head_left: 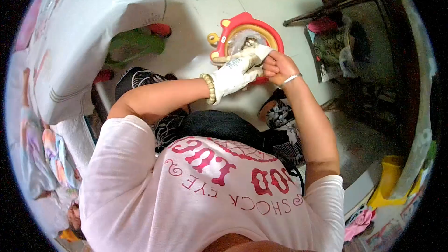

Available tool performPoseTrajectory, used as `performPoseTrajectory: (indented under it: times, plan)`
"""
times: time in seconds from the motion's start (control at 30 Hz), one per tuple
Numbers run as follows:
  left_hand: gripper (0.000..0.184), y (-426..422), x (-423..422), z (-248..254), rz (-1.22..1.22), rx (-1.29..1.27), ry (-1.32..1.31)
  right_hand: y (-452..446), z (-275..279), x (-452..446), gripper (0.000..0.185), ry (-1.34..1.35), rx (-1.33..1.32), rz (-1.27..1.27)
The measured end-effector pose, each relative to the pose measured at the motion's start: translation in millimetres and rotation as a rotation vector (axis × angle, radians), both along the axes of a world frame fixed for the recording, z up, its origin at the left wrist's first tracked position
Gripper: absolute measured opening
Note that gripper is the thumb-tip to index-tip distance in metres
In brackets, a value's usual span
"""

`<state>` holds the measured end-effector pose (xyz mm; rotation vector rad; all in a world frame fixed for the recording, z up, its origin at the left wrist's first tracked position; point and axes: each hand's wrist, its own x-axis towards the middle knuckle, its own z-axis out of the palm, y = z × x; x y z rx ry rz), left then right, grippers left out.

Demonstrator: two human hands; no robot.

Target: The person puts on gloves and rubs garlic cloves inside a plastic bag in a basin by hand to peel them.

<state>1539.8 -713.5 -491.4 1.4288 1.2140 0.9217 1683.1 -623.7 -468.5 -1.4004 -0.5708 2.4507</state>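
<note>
My left hand wears a white work glove with faint print on its back and a beaded bracelet at the wrist. Its fingers are partly hidden and look bent around white glove fabric, apparently a second glove. My bare right hand, with a silver bangle, is closed with curled fingers on the edge of that fabric. Both hands are close together above a red and yellow plastic stool or basin-like seat. A crumpled clear plastic bag with dark contents lies within its ring, partly covered by my hands.
A table with a white cloth stands on the left, with a green object beneath its edge. On the right are a dark rack, a box with bagged things and a yellow plastic stool. Pale floor tiles lie ahead.
</note>
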Motion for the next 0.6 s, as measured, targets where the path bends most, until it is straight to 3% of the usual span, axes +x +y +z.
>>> performPoseTrajectory:
  times: [0.07,0.1,0.13,0.17,0.23,0.27,0.33,0.4,0.47,0.53,0.6]
  plan:
    - [0.027,-4.5,-1.0,18.2,-0.087,-0.349,-0.158,-3.5,-8.7,-0.5,0.021,-0.02,-0.048,-0.198]
    - [0.027,-5.9,3.3,6.7,-0.081,-0.296,-0.213,3.6,-42.8,16.0,0.016,0.11,-0.007,-0.178]
    - [0.027,-5.8,5.0,13.3,-0.093,-0.296,-0.22,-3.8,-33.1,10.8,0.016,0.102,-0.005,-0.188]
    - [0.027,-6.3,5.8,21.1,-0.072,-0.307,-0.268,-15.7,-25.9,-0.5,0.013,-0.013,0.508,-0.15]
    - [0.027,-3.0,4.6,38.7,-0.024,-0.293,-0.336,-6.9,-50.3,-2.5,0.022,-0.214,0.582,-0.121]
    - [0.027,2.3,6.2,40.1,0.019,-0.188,-0.289,-15.9,-58.9,-2.3,0.023,-0.407,0.849,-0.025]
    - [0.028,5.3,-0.6,52.1,0.0,-0.22,-0.247,-21.6,-34.1,-2.6,0.027,-0.421,1.109,0.29]
    - [0.028,6.0,2.2,62.6,-0.006,-0.26,-0.189,-13.6,-46.1,5.8,0.031,-0.443,1.01,0.356]
    - [0.027,7.7,3.4,60.2,-0.008,-0.253,-0.107,-4.1,-80.3,12.2,0.034,-0.254,0.748,0.5]
    - [0.024,4.6,7.6,47.0,-0.015,-0.205,-0.163,-7.4,-65.0,10.0,0.033,-0.188,0.712,0.51]
    - [0.023,1.8,11.6,37.0,-0.024,-0.155,-0.224,-12.1,7.3,-3.0,0.033,0.057,0.305,0.235]
